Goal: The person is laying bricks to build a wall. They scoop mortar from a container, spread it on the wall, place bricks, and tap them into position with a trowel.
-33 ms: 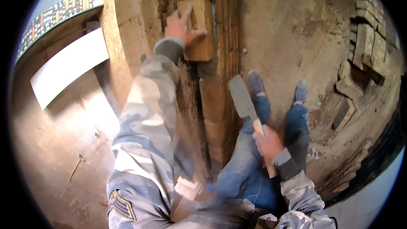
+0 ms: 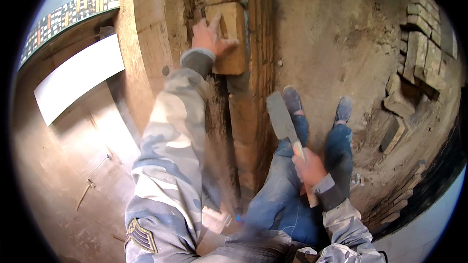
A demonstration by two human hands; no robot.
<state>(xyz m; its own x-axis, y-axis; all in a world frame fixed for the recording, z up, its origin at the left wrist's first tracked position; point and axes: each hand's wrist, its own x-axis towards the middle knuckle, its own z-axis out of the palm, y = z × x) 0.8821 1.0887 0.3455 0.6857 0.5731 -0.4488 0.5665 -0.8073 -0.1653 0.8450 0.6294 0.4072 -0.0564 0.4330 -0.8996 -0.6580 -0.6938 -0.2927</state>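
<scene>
My left hand [image 2: 209, 38] lies on a tan brick [image 2: 230, 61] at the end of a brick course on the wall, its index finger and thumb spread out over the brick's top. Low at my right, my right hand [image 2: 310, 165] is wrapped round the wooden handle of a trowel [image 2: 281, 115]. The trowel's flat, grey, nearly rectangular blade points up and away, beside the wall and over my leg. Toward me from the tan brick, the wall top [image 2: 219, 117] shows a dark gap along its length.
Stacked bricks [image 2: 419, 58] stand at the far right, with a loose brick [image 2: 393, 135] nearer. My shoes [image 2: 292, 100] are on the dirt floor right of the wall. Left are a white sheet [image 2: 80, 79] and a mosaic-patterned strip [image 2: 73, 14]. A pale block [image 2: 215, 218] is near my waist.
The view has shifted slightly, so the wall, floor and feet appear a little lower. My left hand stays on the brick, and my right hand keeps hold of the trowel.
</scene>
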